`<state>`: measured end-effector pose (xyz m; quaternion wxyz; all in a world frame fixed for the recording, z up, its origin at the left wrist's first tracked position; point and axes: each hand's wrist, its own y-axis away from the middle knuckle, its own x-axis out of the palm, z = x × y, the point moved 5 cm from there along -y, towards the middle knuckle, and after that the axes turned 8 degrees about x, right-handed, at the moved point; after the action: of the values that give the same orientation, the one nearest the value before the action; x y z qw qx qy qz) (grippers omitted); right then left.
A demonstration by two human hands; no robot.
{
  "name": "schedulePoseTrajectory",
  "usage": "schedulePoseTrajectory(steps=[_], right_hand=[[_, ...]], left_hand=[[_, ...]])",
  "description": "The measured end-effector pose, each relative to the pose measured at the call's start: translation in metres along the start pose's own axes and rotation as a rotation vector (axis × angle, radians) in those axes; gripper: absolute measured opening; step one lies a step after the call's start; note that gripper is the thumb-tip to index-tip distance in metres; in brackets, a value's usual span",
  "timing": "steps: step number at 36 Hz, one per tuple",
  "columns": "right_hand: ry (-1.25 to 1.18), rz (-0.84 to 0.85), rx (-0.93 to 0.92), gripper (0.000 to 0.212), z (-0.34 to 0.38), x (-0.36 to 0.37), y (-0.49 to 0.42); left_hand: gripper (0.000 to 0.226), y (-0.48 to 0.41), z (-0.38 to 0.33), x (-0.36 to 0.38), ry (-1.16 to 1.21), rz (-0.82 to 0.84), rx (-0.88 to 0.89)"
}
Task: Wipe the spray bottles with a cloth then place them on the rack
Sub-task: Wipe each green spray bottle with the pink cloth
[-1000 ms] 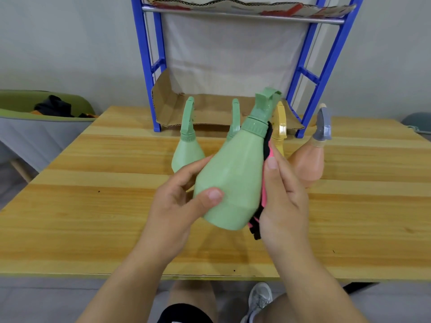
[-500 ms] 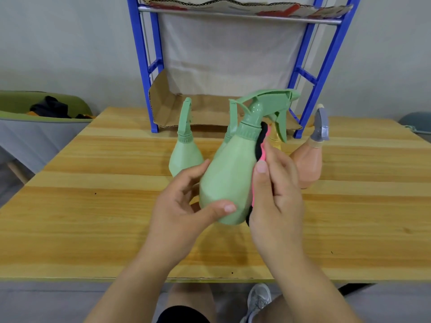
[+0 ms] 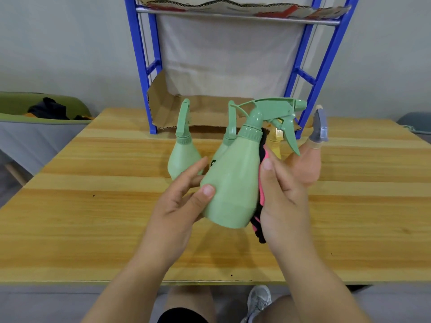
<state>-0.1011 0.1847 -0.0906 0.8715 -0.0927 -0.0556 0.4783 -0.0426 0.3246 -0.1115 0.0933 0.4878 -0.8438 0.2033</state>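
Note:
I hold a green spray bottle (image 3: 233,183) above the wooden table (image 3: 93,217), its nozzle pointing right. My left hand (image 3: 179,206) grips its lower body, thumb on the front. My right hand (image 3: 282,201) presses a pink and black cloth (image 3: 261,194) against the bottle's right side. Behind stand two more green bottles (image 3: 183,150), one mostly hidden, a yellow bottle (image 3: 275,141) and a peach bottle with a grey sprayer (image 3: 310,159). The blue rack (image 3: 149,66) stands at the table's far edge.
Cardboard (image 3: 205,113) lines the rack's lowest shelf, and more lies on the shelf above. A green-rimmed bin (image 3: 35,122) with dark items sits left of the table. A grey container (image 3: 417,122) shows at the far right edge.
The held bottle has turned so its nozzle now points right instead of away. My right hand with the cloth has stayed against the bottle's right side.

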Motion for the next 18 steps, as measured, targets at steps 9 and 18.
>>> schedulePoseTrajectory(steps=[9, 18], right_hand=[[0.16, -0.08, -0.133, 0.044, 0.009, 0.005, 0.005], [-0.067, 0.071, 0.035, 0.04, -0.004, 0.001, -0.002]], left_hand=[[0.075, 0.0, -0.008, 0.005, -0.161, 0.031, 0.147], [0.062, 0.002, -0.004, 0.004, -0.029, 0.097, 0.041]])
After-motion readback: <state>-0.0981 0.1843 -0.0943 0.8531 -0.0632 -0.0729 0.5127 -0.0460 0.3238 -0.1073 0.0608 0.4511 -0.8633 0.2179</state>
